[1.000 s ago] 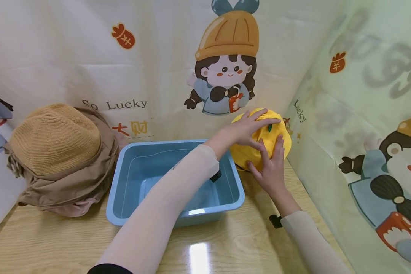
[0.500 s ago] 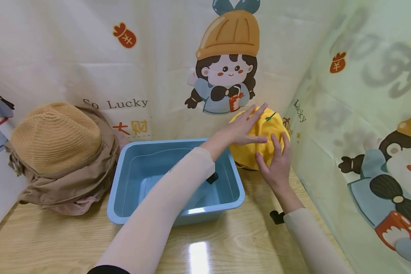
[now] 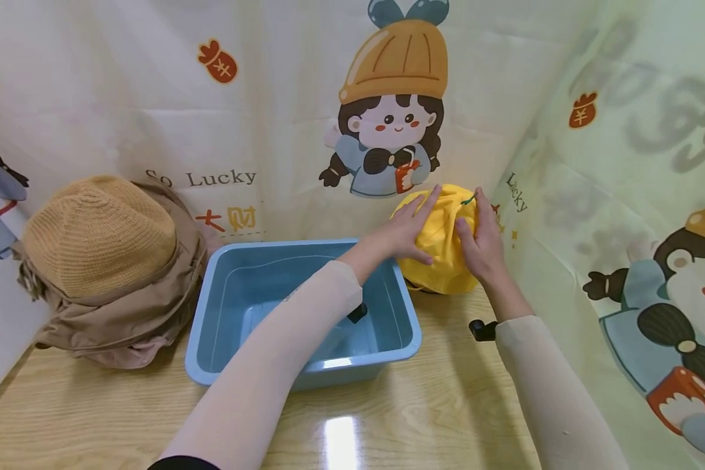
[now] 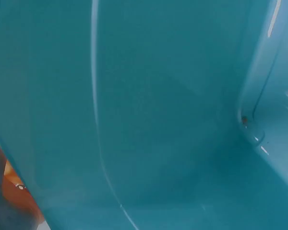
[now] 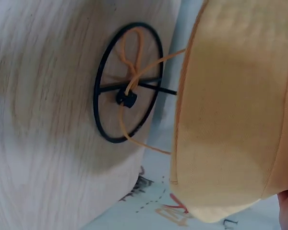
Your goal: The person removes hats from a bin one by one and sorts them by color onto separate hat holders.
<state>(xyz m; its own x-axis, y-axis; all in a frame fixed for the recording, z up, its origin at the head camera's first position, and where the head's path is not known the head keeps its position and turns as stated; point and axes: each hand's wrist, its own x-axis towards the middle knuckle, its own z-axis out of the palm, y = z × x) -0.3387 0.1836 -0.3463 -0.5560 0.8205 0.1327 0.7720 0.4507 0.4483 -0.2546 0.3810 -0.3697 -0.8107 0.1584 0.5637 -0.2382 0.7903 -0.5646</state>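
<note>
A yellow fabric hat (image 3: 443, 264) with a small green stem on top sits at the back right of the table. In the right wrist view it stands over a round black wire base (image 5: 113, 88), and an orange cord with a black toggle (image 5: 128, 99) hangs from its brim. My left hand (image 3: 401, 234) lies against the hat's left side, fingers spread. On the opposite side my right hand (image 3: 485, 248) rests with its fingers extended upward and thumb toward the front. Parts of the hat are hidden behind both hands.
A blue plastic basin (image 3: 258, 277) stands in the middle, under my left forearm; its wall (image 4: 158, 110) fills the left wrist view. At the left, a woven straw hat (image 3: 100, 235) sits on a brown hat (image 3: 117, 320), with pinkish cloth (image 3: 129, 356) beneath. Printed curtains enclose the back and right.
My right hand has moved from the hat's front to its right side. The left hand has shifted slightly left and down. The hat's stem has changed direction and the cloth has shifted.
</note>
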